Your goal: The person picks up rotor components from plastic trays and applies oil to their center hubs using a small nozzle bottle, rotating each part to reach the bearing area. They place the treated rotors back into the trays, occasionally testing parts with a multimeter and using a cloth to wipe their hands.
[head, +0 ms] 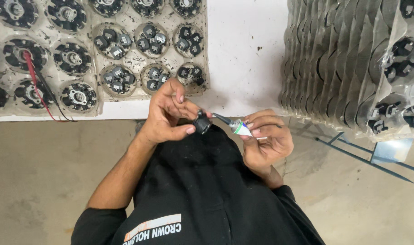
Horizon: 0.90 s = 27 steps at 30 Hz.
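- We pinch a small black part (201, 123) in our left hand (167, 115), just below the white table (243, 54).
- Our right hand (266, 138) clamps a small tube (237, 126), its dark nozzle touching the part.
- Stacked trays (352, 63) stand on the table's right.

A small round part (201, 123) is held in the left hand (167, 117), just left of a small tube (236, 126) that is gripped in the right hand (264, 140); the tube's nozzle is set against the part. Both hands are placed in front of the table (245, 54) edge. On the table, a moulded tray (125, 59) of round parts is laid to the left, and a stack of trays (352, 63) is stood to the right. Two wire leads (39, 88) are draped over the left tray.
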Motion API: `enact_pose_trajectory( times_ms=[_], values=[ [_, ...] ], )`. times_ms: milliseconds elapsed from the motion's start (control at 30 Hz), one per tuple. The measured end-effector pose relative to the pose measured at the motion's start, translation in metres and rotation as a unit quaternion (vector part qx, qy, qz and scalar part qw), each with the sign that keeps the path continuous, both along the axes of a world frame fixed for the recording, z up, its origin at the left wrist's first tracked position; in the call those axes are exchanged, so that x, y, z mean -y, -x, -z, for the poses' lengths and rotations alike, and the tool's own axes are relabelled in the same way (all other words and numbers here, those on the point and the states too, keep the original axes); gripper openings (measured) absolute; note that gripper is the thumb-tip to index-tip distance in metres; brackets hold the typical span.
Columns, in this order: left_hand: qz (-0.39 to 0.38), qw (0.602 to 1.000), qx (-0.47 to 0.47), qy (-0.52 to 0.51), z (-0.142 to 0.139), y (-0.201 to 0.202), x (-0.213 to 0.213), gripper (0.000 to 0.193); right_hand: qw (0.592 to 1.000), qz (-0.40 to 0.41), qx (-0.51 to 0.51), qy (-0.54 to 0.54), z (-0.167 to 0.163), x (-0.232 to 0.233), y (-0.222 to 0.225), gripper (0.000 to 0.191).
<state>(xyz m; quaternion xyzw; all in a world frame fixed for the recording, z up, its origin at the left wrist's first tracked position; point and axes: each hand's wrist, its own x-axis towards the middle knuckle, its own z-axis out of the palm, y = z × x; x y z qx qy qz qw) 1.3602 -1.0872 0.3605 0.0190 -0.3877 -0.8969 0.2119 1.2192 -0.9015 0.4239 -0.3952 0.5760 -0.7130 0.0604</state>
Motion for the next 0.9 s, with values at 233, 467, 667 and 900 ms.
enact_pose_trajectory(
  times_ms=[233,467,667,900],
  values=[
    [-0.146,0.810,0.408,0.396,0.055,0.017,0.024,0.052,0.997,0.064,0.040,0.027,0.017,0.001,0.018,0.025],
    [-0.158,0.676,0.480,0.536,0.131,0.040,0.001,0.045,0.996,0.076,0.051,0.002,0.027,-0.003,0.021,0.025],
    [-0.129,0.644,0.493,0.571,0.152,0.046,-0.007,0.043,0.989,0.124,0.079,0.023,0.030,-0.006,0.022,0.024],
    [-0.111,0.643,0.477,0.588,0.140,0.050,-0.004,0.045,0.989,0.103,0.099,0.026,0.029,-0.006,0.028,0.024]
  ],
)
